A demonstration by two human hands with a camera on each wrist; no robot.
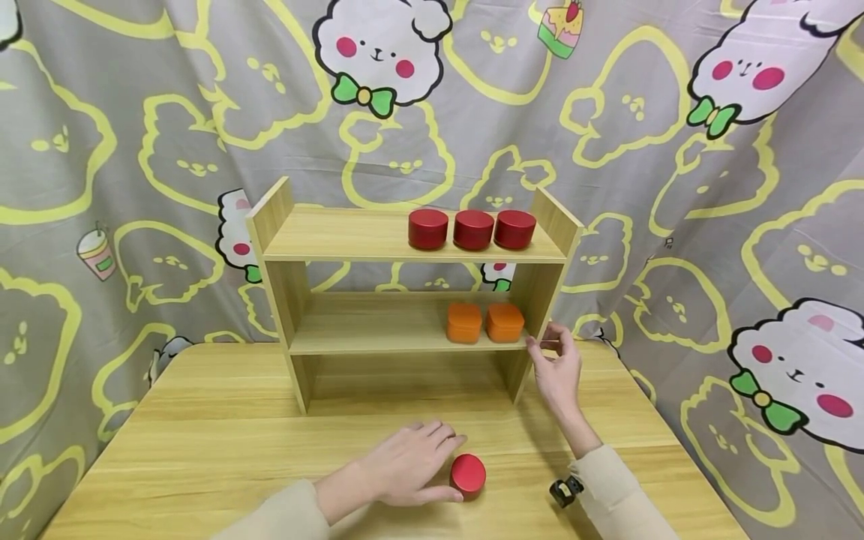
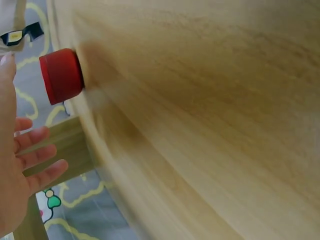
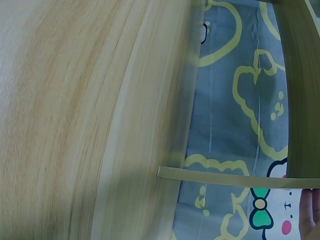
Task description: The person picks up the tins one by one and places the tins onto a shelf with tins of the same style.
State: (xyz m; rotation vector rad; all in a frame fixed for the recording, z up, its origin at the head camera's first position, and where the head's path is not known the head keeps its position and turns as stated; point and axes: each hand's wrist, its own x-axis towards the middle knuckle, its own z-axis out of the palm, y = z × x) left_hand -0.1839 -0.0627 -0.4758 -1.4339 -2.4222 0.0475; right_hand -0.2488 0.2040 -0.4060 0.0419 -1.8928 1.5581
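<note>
A round red tin (image 1: 468, 475) stands on the wooden table. My left hand (image 1: 412, 465) is beside it on the left, fingers spread and thumb extended near its front side. In the left wrist view the left hand (image 2: 20, 165) holds nothing, apart from the red tin (image 2: 62, 76). My right hand (image 1: 559, 367) grips the right side panel of a small wooden shelf (image 1: 364, 349) at middle-board height, thumb at the front edge and fingers on the outside. Only a few right fingers (image 3: 309, 210) show at the corner of the right wrist view.
Several red tins, among them one red tin (image 1: 428, 229), stand in a row at the right of the top board. Two orange square tins, the left orange tin (image 1: 463, 322) included, sit on the middle board's right. A patterned curtain (image 1: 169, 150) hangs behind the table (image 1: 202, 450).
</note>
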